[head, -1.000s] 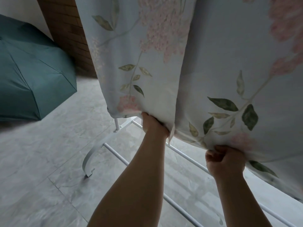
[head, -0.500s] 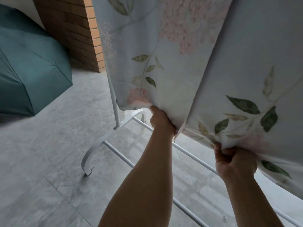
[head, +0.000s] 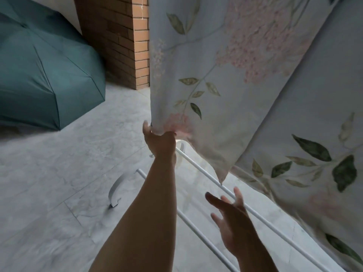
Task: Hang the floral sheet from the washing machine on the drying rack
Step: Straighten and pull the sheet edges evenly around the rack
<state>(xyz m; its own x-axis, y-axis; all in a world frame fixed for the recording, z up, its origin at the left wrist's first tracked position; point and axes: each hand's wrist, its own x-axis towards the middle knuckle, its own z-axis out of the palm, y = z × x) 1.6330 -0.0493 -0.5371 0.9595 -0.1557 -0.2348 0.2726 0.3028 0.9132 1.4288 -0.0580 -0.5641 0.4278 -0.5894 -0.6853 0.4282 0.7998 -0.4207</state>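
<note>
At the lower left corner of the floral sheet, the fingers of your left hand are curled round the hem and grip it, right where a pink flower cluster is printed. Your left arm reaches forward and up to that corner.

Lower and to the right, your right hand is spread wide, with its fingers straight and apart, and it holds nothing. It hovers just below a pointed fold of the sheet and does not touch it.

From your grip the sheet rises out of the top of the view, so you cannot tell what it hangs over. It falls in two overlapping panels, the right one nearer to you, both pale with green leaves and pink blossoms.

Beneath the hem run the white rails of the drying rack, slanting from beside your left wrist toward the lower right. Its curved foot rests on the grey tiled floor.

Farther left, an open teal umbrella sits on the floor, and a brick pillar stands behind the sheet's left edge.
</note>
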